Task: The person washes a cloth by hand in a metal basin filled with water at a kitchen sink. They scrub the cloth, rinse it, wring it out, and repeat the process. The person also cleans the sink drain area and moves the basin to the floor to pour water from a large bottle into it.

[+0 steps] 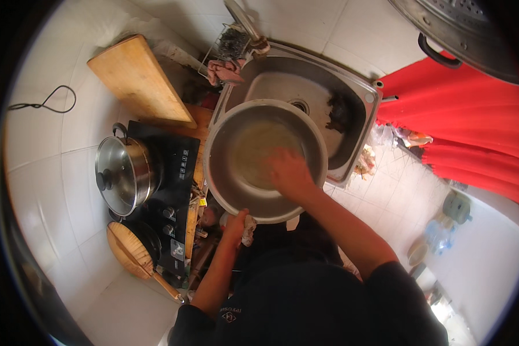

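Observation:
A large round metal basin (266, 205) with some murky liquid at its bottom is held in front of me, overlapping the near-left part of a steel sink (281, 84). My left hand (238, 225) grips the basin's near rim, its thumb over the edge. Inside the basin is my right hand (287, 168), blurred, at the right part of the liquid; whether its fingers hold anything cannot be told. Dark wet scraps (337, 111) lie in the sink right of the drain. Beyond the basin, a pink cloth (225, 72) hangs by the faucet (244, 21).
To the left, a black cooktop (179, 173) bears a glass-lidded pot (127, 173) and a pan with a wooden lid (127, 251). A wooden cutting board (140, 82) leans behind them. A red curtain (454, 112) and a large metal steamer pot (462, 39) are at the right.

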`<move>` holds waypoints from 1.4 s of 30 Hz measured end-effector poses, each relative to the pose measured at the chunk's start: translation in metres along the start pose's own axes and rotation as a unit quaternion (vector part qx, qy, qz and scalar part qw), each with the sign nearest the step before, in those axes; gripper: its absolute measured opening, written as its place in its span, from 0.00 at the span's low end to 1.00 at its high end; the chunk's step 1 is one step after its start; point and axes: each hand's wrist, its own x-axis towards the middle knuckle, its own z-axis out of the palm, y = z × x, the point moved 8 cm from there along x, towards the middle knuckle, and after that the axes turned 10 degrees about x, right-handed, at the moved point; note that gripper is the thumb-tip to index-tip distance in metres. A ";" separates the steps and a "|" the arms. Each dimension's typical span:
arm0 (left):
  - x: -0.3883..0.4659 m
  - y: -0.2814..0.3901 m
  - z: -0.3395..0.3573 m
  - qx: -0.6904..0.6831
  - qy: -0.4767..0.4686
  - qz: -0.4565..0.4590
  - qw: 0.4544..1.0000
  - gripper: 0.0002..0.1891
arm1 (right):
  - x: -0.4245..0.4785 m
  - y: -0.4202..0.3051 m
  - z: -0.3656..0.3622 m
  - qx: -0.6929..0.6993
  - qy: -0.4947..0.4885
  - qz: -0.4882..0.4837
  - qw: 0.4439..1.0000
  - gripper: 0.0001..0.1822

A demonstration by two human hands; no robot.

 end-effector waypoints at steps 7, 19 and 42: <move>0.014 0.004 -0.002 0.049 -0.012 0.014 0.999 0.16 | -0.066 0.088 -0.080 0.055 0.214 0.156 0.963 0.32; 0.012 0.010 0.079 0.062 -0.164 -0.041 0.984 0.14 | -0.170 0.169 -0.055 0.558 0.105 0.411 0.713 0.29; 0.002 0.227 0.165 0.527 0.097 0.580 0.613 0.22 | -0.240 0.164 -0.072 0.540 0.219 0.454 0.674 0.25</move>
